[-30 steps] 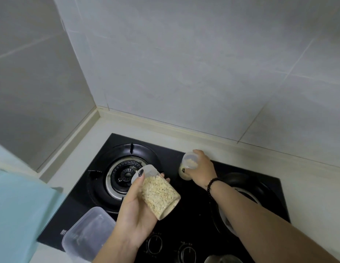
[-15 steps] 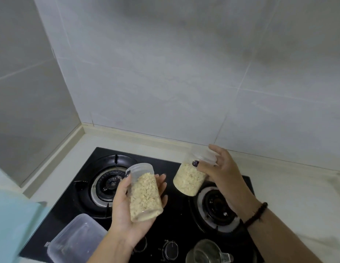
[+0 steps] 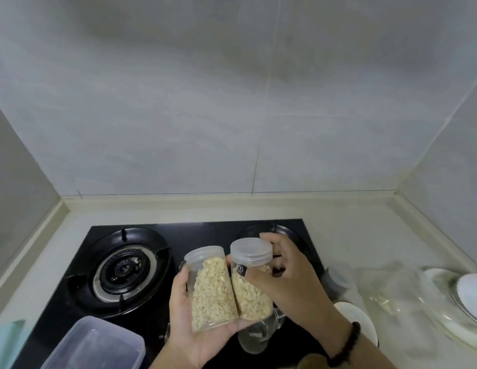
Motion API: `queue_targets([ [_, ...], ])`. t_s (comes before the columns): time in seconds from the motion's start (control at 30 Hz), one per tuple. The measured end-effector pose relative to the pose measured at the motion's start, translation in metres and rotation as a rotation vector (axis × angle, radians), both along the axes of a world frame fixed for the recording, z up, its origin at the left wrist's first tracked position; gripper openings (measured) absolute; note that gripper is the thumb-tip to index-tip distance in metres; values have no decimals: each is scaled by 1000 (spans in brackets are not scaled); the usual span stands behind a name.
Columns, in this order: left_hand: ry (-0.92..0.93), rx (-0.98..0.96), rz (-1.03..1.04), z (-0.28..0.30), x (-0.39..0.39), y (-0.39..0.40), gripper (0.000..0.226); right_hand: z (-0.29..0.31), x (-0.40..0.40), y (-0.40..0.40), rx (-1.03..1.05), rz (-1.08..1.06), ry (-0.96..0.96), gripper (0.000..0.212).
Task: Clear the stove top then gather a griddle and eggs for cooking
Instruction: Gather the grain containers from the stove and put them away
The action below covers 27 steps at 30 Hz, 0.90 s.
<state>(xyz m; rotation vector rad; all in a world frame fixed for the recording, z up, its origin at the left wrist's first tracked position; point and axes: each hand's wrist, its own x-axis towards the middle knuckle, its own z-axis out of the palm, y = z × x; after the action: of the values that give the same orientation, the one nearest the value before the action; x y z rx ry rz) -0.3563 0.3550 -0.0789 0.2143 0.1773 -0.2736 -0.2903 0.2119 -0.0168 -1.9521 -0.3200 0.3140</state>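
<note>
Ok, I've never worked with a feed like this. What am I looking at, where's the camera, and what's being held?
There is no machine here. A person works with bare hands, and the one picture comes from a camera worn on their head, looking forward and down. Below is a black two-burner gas stove set in a pale counter against tiled walls. The left hand holds a clear plastic jar of oat-like flakes, and the right hand presses a second, similar jar against it. A lidded plastic box sits at the stove's near left corner, and a glass jug stands under the jars. White dishes and a clear bag lie to the right.
</note>
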Motion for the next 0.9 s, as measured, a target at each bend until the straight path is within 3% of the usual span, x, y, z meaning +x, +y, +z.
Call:
queue_targets([
  [0.27, -1, 43, -124, -13, 6, -38, 90, -9, -15, -53, 55, -125, 24, 50],
  [0.47, -62, -3, -172, -25, 15, -48, 90, -22, 25, -108, 18, -411, -30, 44],
  [0.67, 32, 102, -13, -25, 24, -55, 87, -70, 79, -140, -261, -430, 14, 67],
  [0.73, -50, 173, -6, -28, 31, -56, 85, -89, 89, -142, -297, -385, 51, 77],
  [0.9, -174, 94, -88, -41, 35, -57, 90, -133, 100, -142, -317, -340, 104, 93],
])
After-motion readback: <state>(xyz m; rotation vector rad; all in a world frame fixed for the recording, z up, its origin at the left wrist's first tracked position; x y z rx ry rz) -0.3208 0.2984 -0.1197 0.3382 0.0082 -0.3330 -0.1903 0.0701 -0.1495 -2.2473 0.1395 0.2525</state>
